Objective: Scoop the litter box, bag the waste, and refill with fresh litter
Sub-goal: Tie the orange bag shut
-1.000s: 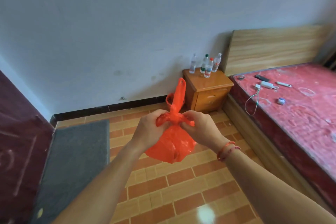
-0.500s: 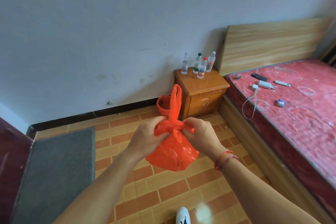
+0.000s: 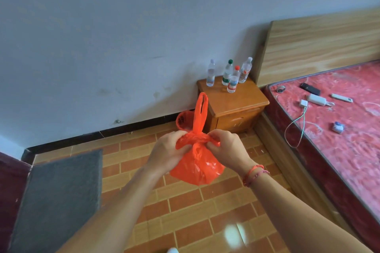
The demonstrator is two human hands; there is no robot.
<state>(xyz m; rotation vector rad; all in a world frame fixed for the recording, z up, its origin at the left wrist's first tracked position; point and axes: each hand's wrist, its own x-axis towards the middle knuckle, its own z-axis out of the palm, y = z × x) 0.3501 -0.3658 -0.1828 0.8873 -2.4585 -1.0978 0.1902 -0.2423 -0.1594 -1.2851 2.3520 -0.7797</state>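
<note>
An orange plastic bag [image 3: 197, 167] hangs full and rounded in front of me, above the tiled floor. My left hand [image 3: 165, 153] grips the bunched neck from the left, and my right hand [image 3: 228, 149] pinches it from the right. One handle loop of the bag sticks straight up between my hands. The neck is twisted into a knot between my fingers. The litter box is not in view.
An orange bin [image 3: 183, 120] stands on the floor against the wall beside a wooden nightstand [image 3: 234, 104] with several water bottles. A bed with a red cover [image 3: 339, 121] fills the right side. A grey mat [image 3: 59, 195] lies at the left.
The view has swung left and down a little, so the nightstand and bed sit further left. Both hands keep hold of the bag's neck and have drawn the knot tighter.
</note>
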